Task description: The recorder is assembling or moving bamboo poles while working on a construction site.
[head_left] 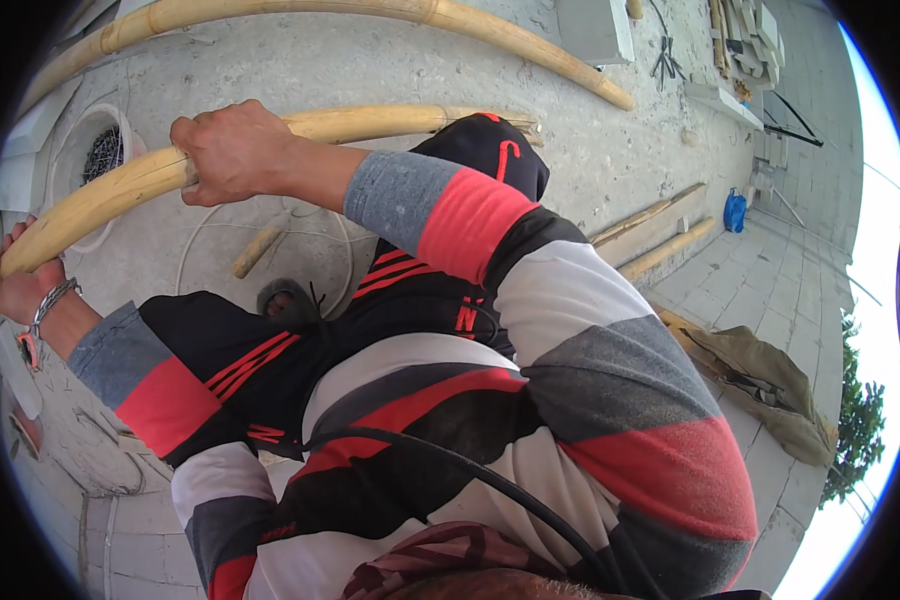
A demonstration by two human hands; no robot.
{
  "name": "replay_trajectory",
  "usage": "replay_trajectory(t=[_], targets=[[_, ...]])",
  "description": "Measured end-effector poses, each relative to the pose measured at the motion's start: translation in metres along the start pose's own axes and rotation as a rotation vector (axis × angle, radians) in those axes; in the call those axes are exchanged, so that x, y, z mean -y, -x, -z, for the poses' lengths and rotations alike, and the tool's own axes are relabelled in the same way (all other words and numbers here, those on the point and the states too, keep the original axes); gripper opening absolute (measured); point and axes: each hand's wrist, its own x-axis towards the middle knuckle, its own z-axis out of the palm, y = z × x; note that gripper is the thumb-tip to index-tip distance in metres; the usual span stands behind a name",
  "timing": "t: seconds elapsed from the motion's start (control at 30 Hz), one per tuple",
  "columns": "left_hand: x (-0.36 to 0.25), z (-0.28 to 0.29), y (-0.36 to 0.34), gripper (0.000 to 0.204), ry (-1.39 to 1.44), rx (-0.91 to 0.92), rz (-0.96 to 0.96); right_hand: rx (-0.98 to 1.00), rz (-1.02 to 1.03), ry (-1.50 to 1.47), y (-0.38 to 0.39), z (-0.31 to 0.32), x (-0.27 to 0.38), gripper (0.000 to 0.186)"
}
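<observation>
One pale yellow pole [340,123], ringed with joints and ragged at its right end, runs from the left edge to the upper middle of the frame. The left hand [32,290] grips it at far left, the right hand [232,152] at upper left. Beyond: one short stick [260,251], one white bucket [68,165], one second pole [510,36] along the top, one blue bag [735,211] at right.

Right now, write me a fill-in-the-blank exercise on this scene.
1. The left hand and right hand grip a curved pole made of ____.
2. Only the ____ wrist wears a bracelet.
3. The stripes on the black trousers are ____.
4. The small bag at picture right is ____.

Missing words: bamboo; left; red; blue.
</observation>
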Motion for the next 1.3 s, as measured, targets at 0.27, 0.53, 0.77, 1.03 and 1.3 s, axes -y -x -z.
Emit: replay_trajectory(t=[0.27, 0.53, 0.77, 1.03, 1.3], targets=[[0.002, 0.000, 0.001, 0.026, 0.008, 0.025, -0.021, 0.009, -0.007, -0.006, 0.000, 0.003, 0.002, 0.052], [0.004, -0.012, 0.016, 0.026, 0.000, 0.005, -0.044, 0.014, -0.021, -0.011, -0.001, 0.001, 0.003, 0.051], [0.004, -0.018, 0.026, 0.024, -0.017, -0.026, 0.012, -0.029, -0.018, -0.022, 0.001, -0.002, 0.000, 0.052], [0.008, -0.007, 0.015, 0.024, 0.066, 0.062, 0.072, -0.015, 0.014, -0.042, 0.004, 0.000, -0.002, 0.052], [0.007, 0.000, 0.007, 0.033, 0.000, 0.058, 0.049, -0.022, 0.016, -0.054, 0.004, 0.004, 0.000, 0.051]])
